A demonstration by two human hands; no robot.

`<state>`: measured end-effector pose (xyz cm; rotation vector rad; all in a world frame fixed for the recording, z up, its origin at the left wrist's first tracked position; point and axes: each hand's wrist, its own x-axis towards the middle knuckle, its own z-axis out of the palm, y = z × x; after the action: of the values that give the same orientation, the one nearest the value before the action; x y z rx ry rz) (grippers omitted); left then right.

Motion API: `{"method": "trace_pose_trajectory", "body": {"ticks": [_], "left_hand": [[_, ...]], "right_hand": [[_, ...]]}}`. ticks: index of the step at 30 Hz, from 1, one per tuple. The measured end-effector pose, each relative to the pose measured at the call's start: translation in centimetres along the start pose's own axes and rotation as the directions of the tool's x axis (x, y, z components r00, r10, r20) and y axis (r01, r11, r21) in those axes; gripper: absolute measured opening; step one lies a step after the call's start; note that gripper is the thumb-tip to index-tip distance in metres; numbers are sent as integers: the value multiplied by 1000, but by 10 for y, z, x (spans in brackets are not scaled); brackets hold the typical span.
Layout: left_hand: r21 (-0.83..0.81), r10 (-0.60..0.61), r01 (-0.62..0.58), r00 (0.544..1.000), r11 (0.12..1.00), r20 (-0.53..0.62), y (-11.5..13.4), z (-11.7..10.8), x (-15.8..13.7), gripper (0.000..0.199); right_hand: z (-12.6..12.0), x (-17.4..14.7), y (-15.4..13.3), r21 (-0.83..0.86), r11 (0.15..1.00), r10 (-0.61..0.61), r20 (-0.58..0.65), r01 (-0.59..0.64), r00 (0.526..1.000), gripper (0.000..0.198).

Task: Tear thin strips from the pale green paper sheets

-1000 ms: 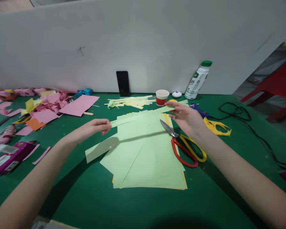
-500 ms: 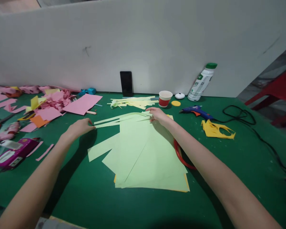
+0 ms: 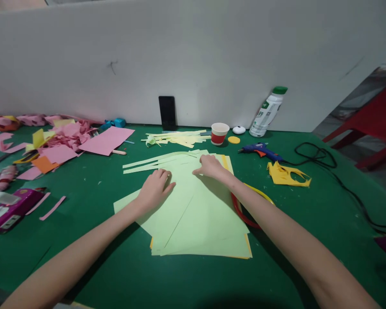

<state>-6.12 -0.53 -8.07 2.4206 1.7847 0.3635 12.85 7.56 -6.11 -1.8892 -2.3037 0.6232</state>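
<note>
A stack of pale green paper sheets (image 3: 206, 223) lies in front of me, with orange-yellow sheet edges showing beneath. My left hand (image 3: 156, 189) rests over the stack's left side, open, thumb apart from the fingers. Over the upper right part is my right hand (image 3: 211, 166), its fingers curled but the thumb apart; I see nothing held. Thin pale green paper strips (image 3: 141, 162) lie across the stack's top and stick out to the left. Partly hidden by my right forearm, a red ring (image 3: 239, 212) and a yellow ring (image 3: 260, 192) touch the right side.
Behind the stack are cut paper strips (image 3: 183, 139), a phone (image 3: 167, 112), a paper cup (image 3: 219, 134) and a leaning bottle (image 3: 267, 112). A glue gun (image 3: 260, 149) with black cord and yellow scrap (image 3: 289, 175) lie right. Pink paper (image 3: 108, 140) and a purple box (image 3: 14, 210) are left.
My left hand let go of the strip ends and moved right onto the sheets. My right hand released the strips' other end and came slightly lower. The strips now lie down.
</note>
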Motion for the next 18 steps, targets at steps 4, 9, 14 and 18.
{"method": "trace_pose_trajectory", "body": {"ticks": [4, 9, 14, 18], "left_hand": [[30, 50, -49, 997, 998, -59, 0, 6, -4, 23], [40, 76, -73, 994, 997, -81, -1, 6, -4, 22], [17, 75, -74, 992, 997, -100, -3, 9, -3, 24], [-14, 106, -108, 991, 994, -82, -3, 9, -3, 28]], "right_hand": [[-3, 5, -1, -4, 999, 45, 91, -45, 995, 30], [-4, 11, 1, 62, 997, 39, 159, -49, 986, 29], [1, 8, -2, 127, 992, 3, 8, -4, 1000, 32], [3, 7, -2, 197, 979, -41, -38, 48, 998, 31]]}}
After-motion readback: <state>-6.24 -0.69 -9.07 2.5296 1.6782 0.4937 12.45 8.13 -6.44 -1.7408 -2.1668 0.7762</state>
